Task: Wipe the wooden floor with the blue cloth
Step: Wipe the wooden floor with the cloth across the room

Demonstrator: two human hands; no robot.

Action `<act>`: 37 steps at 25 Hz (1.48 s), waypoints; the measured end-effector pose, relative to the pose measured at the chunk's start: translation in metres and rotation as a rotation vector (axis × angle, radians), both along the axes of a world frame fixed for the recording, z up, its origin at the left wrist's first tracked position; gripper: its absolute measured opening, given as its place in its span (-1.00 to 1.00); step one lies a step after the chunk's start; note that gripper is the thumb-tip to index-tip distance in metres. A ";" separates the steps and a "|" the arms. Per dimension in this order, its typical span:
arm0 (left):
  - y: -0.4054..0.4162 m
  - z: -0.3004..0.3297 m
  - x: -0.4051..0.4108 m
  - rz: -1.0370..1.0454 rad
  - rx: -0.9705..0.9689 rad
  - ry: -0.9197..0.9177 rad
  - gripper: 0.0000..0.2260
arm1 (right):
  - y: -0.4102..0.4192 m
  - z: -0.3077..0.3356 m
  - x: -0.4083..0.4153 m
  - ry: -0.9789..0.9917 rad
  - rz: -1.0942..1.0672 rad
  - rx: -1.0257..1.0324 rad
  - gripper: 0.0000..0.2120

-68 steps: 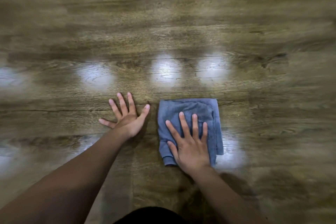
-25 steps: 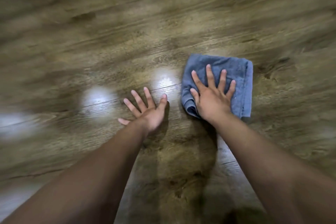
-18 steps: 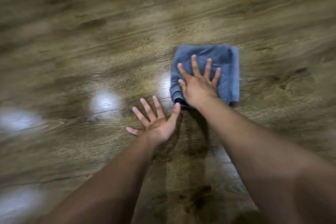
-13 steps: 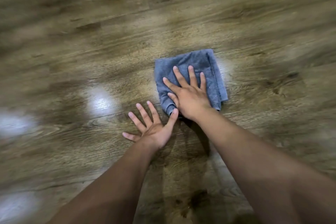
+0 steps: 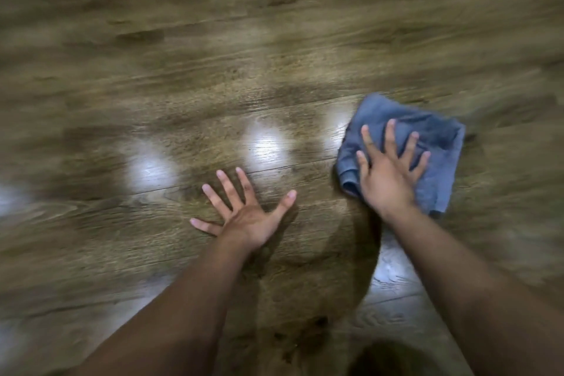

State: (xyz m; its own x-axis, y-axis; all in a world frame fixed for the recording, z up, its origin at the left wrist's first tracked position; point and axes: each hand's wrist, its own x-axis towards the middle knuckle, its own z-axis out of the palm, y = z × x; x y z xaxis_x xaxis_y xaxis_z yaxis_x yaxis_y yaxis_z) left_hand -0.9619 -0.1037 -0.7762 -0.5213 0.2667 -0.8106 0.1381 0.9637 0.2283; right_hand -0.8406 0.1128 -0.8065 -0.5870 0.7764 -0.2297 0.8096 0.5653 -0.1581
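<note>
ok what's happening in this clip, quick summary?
A person is wiping a wooden floor by hand. The right hand lies flat, fingers spread, on a folded blue cloth, pressing it to the boards. The left hand is planted open on the bare floor beside it, apparently as a brace, not touching the cloth. The frame is motion-blurred, and bright light reflections show on the planks.

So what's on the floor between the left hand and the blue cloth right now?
Nothing: the head view shows only bare wooden floor between the left hand and the blue cloth, which lies under the flat right hand.
</note>
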 end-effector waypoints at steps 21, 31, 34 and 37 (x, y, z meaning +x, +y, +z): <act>0.220 -0.024 0.253 -1.008 0.808 0.370 -0.48 | -0.054 -0.003 0.351 -0.058 -0.494 0.130 -0.48; 0.269 -0.060 0.296 -1.105 0.737 0.622 -0.37 | -0.049 -0.006 0.455 -0.132 -0.770 0.050 -0.18; 0.275 -0.059 0.295 -1.127 0.674 0.620 -0.35 | -0.046 -0.007 0.456 -0.133 -0.771 0.052 -0.15; 0.275 -0.056 0.295 -1.151 0.655 0.624 -0.34 | -0.031 -0.006 0.450 -0.075 -0.781 0.043 -0.16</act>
State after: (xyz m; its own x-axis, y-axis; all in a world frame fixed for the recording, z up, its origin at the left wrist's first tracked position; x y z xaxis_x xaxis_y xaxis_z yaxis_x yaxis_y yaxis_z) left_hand -0.6669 0.1711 -0.8326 0.0163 0.9938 -0.1103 0.9820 0.0048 0.1889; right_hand -0.3908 0.0820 -0.8128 0.1480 0.9669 -0.2077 0.9828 -0.1673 -0.0786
